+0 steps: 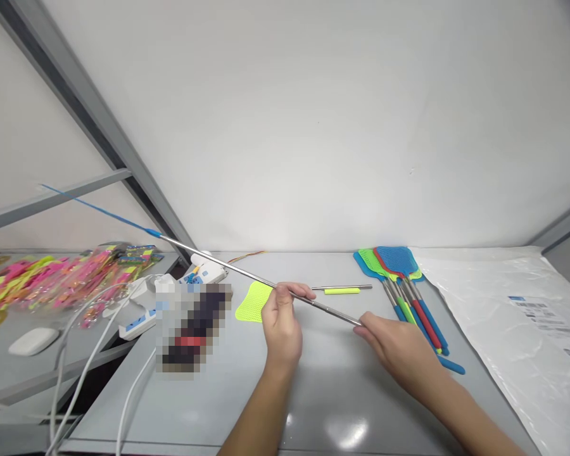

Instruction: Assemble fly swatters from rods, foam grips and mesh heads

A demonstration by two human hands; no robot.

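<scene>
A telescopic fly swatter with an extended metal shaft [209,258] slants across the view from upper left to lower right. Its blue head [104,211] appears nearly edge-on at the far left. My left hand [284,323] is closed around the middle of the shaft. Toward the lower end, my right hand [392,342] grips it too. A blue handle end [452,365] shows beyond the right hand, in line with the shaft. Beneath, on the table, lie a yellow-green mesh swatter head [253,303], partly behind my left hand, and a metal rod with a yellow handle [342,291].
Several stacked fly swatters [399,263] lie to the right, beside a white plastic bag [508,304]. At left are power strips [140,323], white cables [83,367], a pixelated dark item [194,335] and pink-yellow packaged goods [76,278]. A metal frame bar [57,201] crosses behind the swatter head.
</scene>
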